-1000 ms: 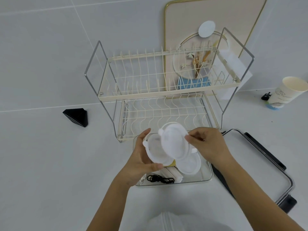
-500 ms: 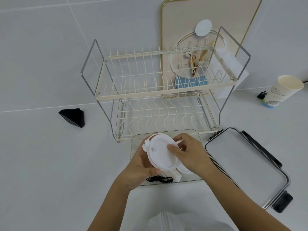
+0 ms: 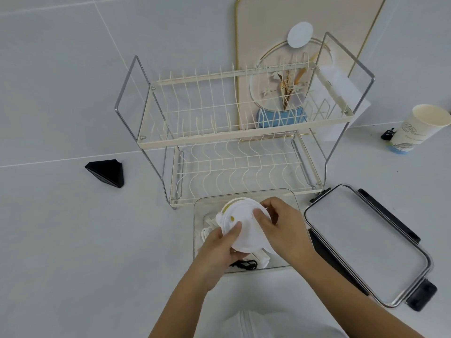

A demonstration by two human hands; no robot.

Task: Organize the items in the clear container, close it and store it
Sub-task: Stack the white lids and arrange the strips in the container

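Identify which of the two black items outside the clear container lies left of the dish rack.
The black triangular wedge, alone on the white surface left of the dish rack. The other, a small black clip, sits far right beside the paper cup.

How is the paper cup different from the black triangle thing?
The paper cup is pale with a blue band at its base; the black triangle is dark all over. The cup is round and open at the top, while the triangle has flat sides and sharp corners. The cup stands to the right of the dish rack, the triangle to its left. Both sit on the same white surface, untouched by either hand.
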